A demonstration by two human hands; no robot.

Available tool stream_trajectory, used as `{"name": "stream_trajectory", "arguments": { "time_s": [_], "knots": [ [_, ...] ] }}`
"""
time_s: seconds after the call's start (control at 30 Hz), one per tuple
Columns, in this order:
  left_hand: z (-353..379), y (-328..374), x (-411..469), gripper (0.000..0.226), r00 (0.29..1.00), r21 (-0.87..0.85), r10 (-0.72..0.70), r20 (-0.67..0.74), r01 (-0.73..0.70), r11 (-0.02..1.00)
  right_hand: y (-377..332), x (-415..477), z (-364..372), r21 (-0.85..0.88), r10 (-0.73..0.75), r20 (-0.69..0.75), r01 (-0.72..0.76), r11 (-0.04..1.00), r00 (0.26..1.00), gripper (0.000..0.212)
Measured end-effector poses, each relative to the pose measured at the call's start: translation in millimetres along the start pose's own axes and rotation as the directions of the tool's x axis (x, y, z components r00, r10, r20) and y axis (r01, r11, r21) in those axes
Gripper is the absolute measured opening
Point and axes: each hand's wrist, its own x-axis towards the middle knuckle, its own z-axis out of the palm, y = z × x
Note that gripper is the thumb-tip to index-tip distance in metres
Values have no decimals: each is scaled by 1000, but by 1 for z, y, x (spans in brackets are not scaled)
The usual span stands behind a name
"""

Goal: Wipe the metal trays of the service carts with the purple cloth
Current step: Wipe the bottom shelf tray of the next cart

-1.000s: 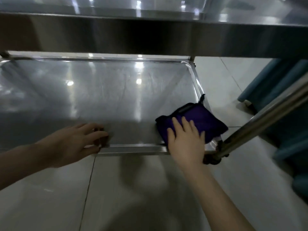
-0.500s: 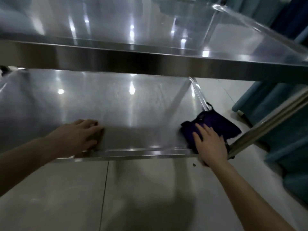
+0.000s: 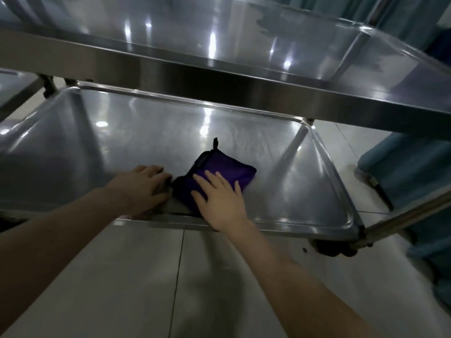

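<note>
The folded purple cloth [image 3: 224, 169] lies on the lower metal tray [image 3: 305, 191] of the service cart, near the middle of its front edge. My right hand [image 3: 219, 198] presses flat on the cloth with its fingers spread and straight. Just left of the cloth, my left hand [image 3: 141, 186] rests on the tray's front rim, its fingers laid over the edge and its thumb below. The upper metal tray [image 3: 219, 45] spans the top of the view above both hands.
A slanted metal cart post [image 3: 402, 215] and a dark caster [image 3: 332, 247] stand at the tray's front right corner. Blue curtains [image 3: 410, 167] hang on the right. Pale floor tiles [image 3: 122, 276] lie below the cart. Part of another tray [image 3: 14, 86] shows at far left.
My right hand has slid the purple cloth from the tray's front right corner leftward to the middle, close to my left hand. The view has shifted right and upward.
</note>
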Motion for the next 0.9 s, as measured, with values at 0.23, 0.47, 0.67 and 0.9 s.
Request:
{"name": "stream_trajectory", "arguments": {
  "time_s": [0.23, 0.47, 0.67, 0.9],
  "knots": [
    [10, -4, -7, 62, 999, -44, -4, -54, 2, 999, 155, -27, -56, 71, 477, -136, -471, 879, 869, 47],
    [33, -8, -19, 57, 979, -174, -22, -200, -13, 985, 92, 43, -33, 79, 521, -157, -515, 854, 839, 50],
    [27, -31, -30, 60, 968, -122, 0, -249, -31, 992, -73, 119, 27, 24, 2, -3, -2, 1000, 1000, 49],
    [26, -91, -46, 70, 955, -130, -92, -283, 57, 990, 61, 76, -16, -69, 121, -194, -136, 988, 973, 44]
  ]
}}
